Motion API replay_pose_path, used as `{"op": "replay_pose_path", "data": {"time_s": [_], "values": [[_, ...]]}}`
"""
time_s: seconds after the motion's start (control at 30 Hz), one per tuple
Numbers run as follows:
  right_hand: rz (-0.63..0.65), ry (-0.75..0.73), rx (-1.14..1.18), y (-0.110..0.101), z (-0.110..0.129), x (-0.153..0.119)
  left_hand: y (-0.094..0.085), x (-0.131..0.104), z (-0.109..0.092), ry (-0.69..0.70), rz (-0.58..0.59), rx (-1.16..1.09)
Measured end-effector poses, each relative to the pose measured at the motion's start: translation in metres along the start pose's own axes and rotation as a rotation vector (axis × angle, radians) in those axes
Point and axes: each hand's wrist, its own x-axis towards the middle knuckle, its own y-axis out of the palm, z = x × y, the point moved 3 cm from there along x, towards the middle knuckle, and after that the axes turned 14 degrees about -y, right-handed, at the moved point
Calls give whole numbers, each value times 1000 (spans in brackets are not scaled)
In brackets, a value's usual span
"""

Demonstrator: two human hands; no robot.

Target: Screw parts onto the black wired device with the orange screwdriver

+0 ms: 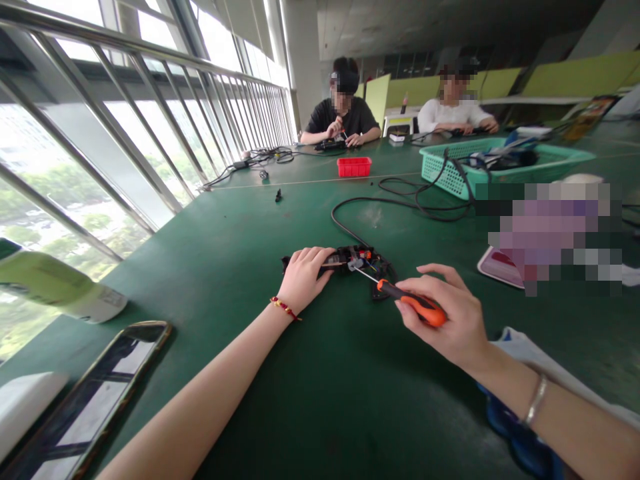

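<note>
On the green table lies an opened black corded device [345, 259] with coloured wires and small parts showing inside; its exact kind I cannot tell. My left hand [306, 277] wraps over its left end, fingers closed on the housing. In my right hand [445, 313] is a screwdriver [420, 305] with an orange and black handle, pinched between thumb and fingers. Its thin shaft points left, and the tip reaches a grey part [355, 263] inside the device. Whether the tip touches a screw is too small to see. A black cable [345, 217] runs from the device.
A red tray [354, 167] and a green basket [445, 175] of cables stand farther back. At left are a phone [110, 393], a white object [30, 403] and a bottle [55, 283]. A metal railing [125, 43] borders the left. Two people [343, 117] sit across.
</note>
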Motion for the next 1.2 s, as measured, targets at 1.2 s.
{"op": "replay_pose_path", "data": {"time_s": [1.2], "values": [[-136,24,80,0,-3,-7,-1,0,-1,2,6,2]]}}
